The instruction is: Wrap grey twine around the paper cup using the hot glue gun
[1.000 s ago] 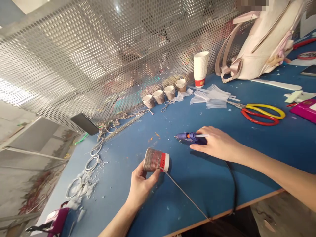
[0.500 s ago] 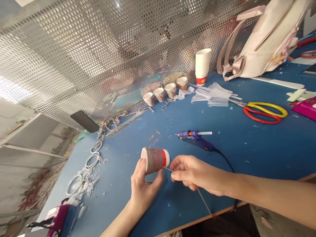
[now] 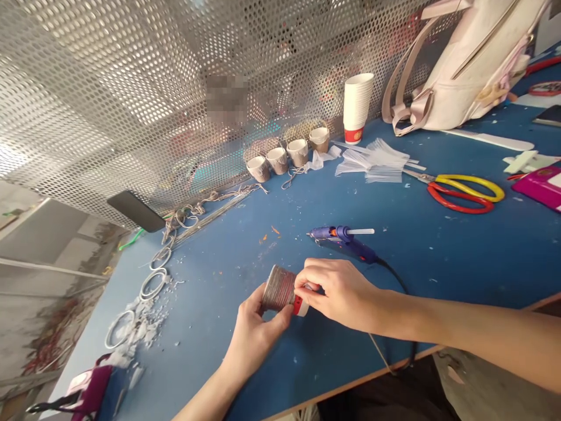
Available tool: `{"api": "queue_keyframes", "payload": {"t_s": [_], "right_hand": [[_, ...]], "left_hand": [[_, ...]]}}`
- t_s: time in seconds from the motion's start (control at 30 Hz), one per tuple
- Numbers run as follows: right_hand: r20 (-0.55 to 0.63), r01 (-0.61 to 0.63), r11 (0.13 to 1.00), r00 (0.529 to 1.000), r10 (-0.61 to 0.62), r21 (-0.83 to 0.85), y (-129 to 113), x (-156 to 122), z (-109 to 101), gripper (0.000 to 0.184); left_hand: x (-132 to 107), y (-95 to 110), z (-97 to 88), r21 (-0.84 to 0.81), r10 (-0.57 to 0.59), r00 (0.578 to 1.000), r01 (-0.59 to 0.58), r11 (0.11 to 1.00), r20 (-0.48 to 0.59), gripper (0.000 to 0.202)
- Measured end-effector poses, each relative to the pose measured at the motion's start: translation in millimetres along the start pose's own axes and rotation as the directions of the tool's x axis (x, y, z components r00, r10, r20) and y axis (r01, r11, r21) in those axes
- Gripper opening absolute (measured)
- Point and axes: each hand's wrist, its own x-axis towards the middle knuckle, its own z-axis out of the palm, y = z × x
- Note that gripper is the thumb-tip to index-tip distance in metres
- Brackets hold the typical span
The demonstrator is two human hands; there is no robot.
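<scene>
Presently, your left hand [image 3: 256, 330] grips one cup [image 3: 279, 290], your right hand [image 3: 339, 292] pinches cord [image 3: 380, 353] at its right end; glue gun [image 3: 344, 241], farther off.

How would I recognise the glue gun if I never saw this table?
On the blue table, look just beyond the right hand. There lies the purple-blue glue gun, a whitish glue stick jutting from its rear; unlike the scissors, it has a black cord.

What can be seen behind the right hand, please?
Behind the right hand is one end of the cup; some red band shows below, but the covered part cannot be seen.
</scene>
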Motion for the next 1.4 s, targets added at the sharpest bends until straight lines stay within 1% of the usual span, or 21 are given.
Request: {"api": "queue_keyframes", "payload": {"t_s": [0.13,0.27,0.4,0.63,0.73,0.97,1.07,1.23,1.33,1.4], "right_hand": [[0.001,-0.067,0.997,0.998,0.067,0.032,-1.8,0.3,-0.9,0.010],[0.019,-0.112,0.993,0.994,0.111,0.047,-4.9,0.9,-1.8,0.011],[0.022,-0.137,0.988,0.990,0.136,0.065,-4.9,1.6,-2.8,0.009],[0.038,-0.143,0.986,0.989,0.141,0.089,-2.1,0.7,-4.9,0.009],[0.039,-0.152,0.982,0.988,0.148,0.108,-2.3,0.6,-5.9,0.008],[0.074,-0.222,0.958,0.975,0.212,0.182,-1.7,1.0,-8.3,0.007],[0.078,-0.233,0.949,0.972,0.221,0.212,0.0,0.7,-8.2,0.005],[0.083,-0.251,0.937,0.968,0.237,0.242,1.5,1.5,-7.9,0.005],[0.091,-0.258,0.935,0.966,0.243,0.244,0.4,3.0,-9.8,0.006],[0.107,-0.277,0.927,0.960,0.257,0.252,-1.6,4.4,-13.3,0.006]], "left_hand": [[-0.6,-0.4,0.3,0.007,0.016,1.000,-0.016,1.000,-0.002,0.015],[-1.5,-0.7,0.1,0.032,0.047,0.999,-0.046,0.998,-0.004,0.013],[-1.7,-2.2,-0.7,0.062,0.079,0.997,-0.078,0.995,-0.013,0.012],[-0.2,0.3,-0.1,0.073,0.098,0.995,-0.096,0.993,-0.030,0.013],[-0.2,0.5,-0.1,0.068,0.098,0.995,-0.097,0.993,-0.020,0.012],[-1.4,-3.7,-3.2,0.040,0.094,0.996,-0.093,0.995,-0.003,0.014],[-0.5,-10.5,-5.8,-0.017,0.090,0.996,-0.089,0.996,0.020,0.018],[2.1,-21.9,-8.1,-0.240,0.076,0.995,-0.059,0.969,0.059,0.029],[3.3,-20.9,-8.1,-0.339,0.043,0.998,-0.023,0.940,0.052,0.026],[4.3,-18.1,-8.7,-0.364,0.030,0.998,-0.005,0.931,0.062,0.022]]}}
